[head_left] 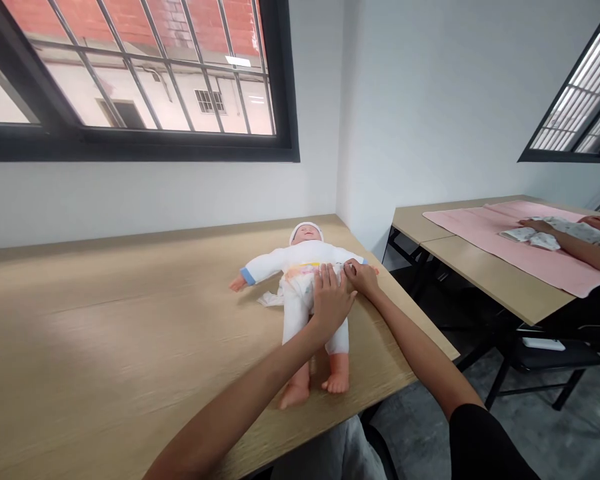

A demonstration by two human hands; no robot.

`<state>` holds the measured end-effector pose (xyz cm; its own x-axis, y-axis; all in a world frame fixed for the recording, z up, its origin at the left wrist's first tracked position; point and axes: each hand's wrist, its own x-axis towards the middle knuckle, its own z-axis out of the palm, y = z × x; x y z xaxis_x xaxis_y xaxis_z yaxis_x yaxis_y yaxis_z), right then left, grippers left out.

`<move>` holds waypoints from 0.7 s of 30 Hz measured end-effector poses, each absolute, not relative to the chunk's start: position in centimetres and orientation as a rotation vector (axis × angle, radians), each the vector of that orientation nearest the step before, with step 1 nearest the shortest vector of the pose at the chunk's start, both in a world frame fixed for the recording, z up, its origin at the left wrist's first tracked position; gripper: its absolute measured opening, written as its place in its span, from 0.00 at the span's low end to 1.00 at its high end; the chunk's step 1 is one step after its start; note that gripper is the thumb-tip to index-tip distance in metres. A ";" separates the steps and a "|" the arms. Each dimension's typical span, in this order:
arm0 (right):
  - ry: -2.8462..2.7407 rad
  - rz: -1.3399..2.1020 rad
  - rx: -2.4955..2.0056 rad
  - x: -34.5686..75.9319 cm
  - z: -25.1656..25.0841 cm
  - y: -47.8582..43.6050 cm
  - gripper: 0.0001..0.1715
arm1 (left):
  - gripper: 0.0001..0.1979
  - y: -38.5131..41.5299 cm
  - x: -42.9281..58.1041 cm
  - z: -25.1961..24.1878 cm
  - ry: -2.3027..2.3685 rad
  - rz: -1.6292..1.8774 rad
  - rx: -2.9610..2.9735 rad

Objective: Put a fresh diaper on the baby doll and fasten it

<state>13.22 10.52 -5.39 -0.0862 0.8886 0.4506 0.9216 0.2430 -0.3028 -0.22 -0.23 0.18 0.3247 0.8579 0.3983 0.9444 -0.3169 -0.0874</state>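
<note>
A baby doll (313, 252) in a white cap and a white suit with blue cuffs lies on its back on the wooden table (130, 320), its feet toward me. A white diaper (300, 280) with a yellow and orange band is around its hips, over the suit. One side flap (271, 299) of the diaper sticks out loose at the left. My left hand (333, 300) lies on the diaper's front, fingers stretched out. At the right side of the doll's waist, my right hand (363, 277) has its fingers curled together at the diaper's edge. The fingertips are partly hidden.
Another table (515, 283) to the right carries a pink mat (470, 230). Another doll (590, 225) lies there, with another person's hand (537, 227) at a white cloth or diaper. A dark chair (555, 353) stands below. A barred window (150, 67) is in the wall ahead.
</note>
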 end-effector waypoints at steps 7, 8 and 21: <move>-1.896 -0.019 -1.569 13.1 -5.8 10.3 0.18 | 0.24 1.0 -2.7 3.8 -1.512 -0.646 -2.506; -1.880 -0.012 -1.550 13.1 -5.8 10.2 0.19 | 0.22 1.3 -3.8 5.0 -1.556 -0.738 -2.526; -1.863 0.018 -1.510 12.2 -5.7 9.3 0.17 | 0.20 3.1 -18.0 1.7 -2.117 -0.972 -2.890</move>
<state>12.25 9.26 -5.69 -0.0480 0.8543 0.5175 0.8443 0.3115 -0.4360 -18.04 3.15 1.68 0.2748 0.9591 0.0676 0.6762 -0.2428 0.6955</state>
